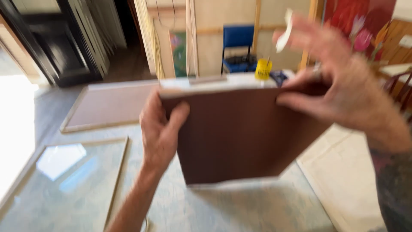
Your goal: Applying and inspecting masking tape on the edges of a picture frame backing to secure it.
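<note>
A flat brown board (pixel 236 133) with a pale edge is held up in front of me, tilted, its brown face toward the camera. My left hand (pixel 159 129) grips its left edge, thumb on the face. My right hand (pixel 339 81) rests its thumb and fingertips on the board's upper right corner, the other fingers spread. A small white strip (pixel 284 32) sits between my raised right fingers. The picture is blurred by motion.
Below lies a glass-topped table (pixel 64 189) with thin wooden frame strips. A brown panel (pixel 111 105) lies on the floor at left. Behind the board stand a yellow pot (pixel 263 68), a blue chair (pixel 238 41) and a red flower painting (pixel 360 25). A dark door (pixel 60 38) is far left.
</note>
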